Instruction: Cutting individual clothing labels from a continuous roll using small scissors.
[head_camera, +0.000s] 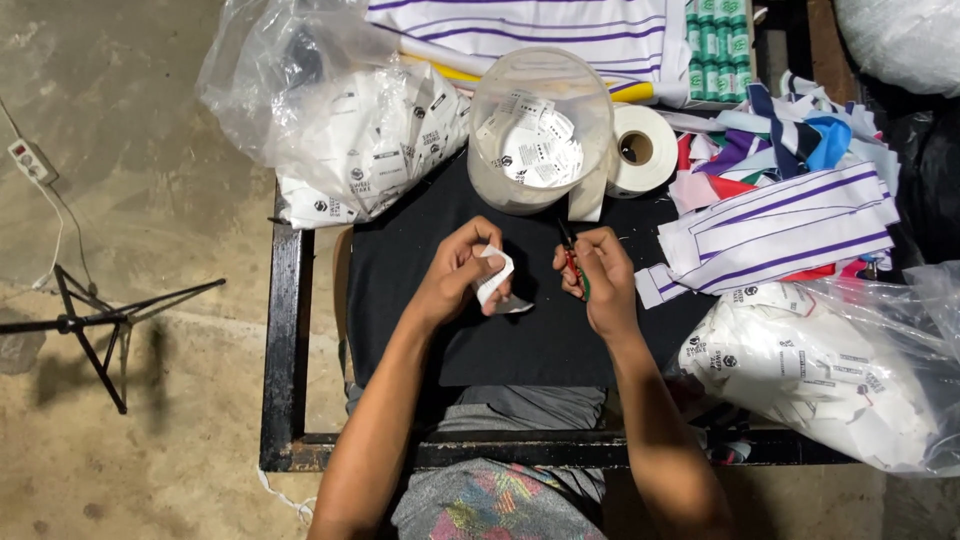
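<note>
Seen from the head camera, a small white label (494, 276) is pinched between the thumb and fingers of the left hand (458, 268), just in front of the clear plastic tub (540, 128). The label is held up off the black cloth (520, 340), bent over the fingertips, so that its free end is turned towards the other hand. A small pair of snips (573, 262) with a red and green grip is held in the right hand (600, 275); the fingers are curled tight round it, and the blades are pointed up towards the tub. Whether the blades are parted cannot be told. The two hands are kept close together, near but not touching, over the middle of the cloth, probably so that the label can be trimmed above a dark backing.

The tub, in part filled with loose white labels, is set just beyond the hands, within easy reach. Right of the tub a roll of white tape (643, 148) is stood on edge, with a strip hanging down against the tub. Left of the tub a clear bag of labels (350, 130) is laid, and a second bag (820, 380) lies well to the right and nearer the person. Striped cloth pieces (790, 225) and coloured scraps are heaped right of the roll. Nothing is seen between the hands and the tub.
</note>
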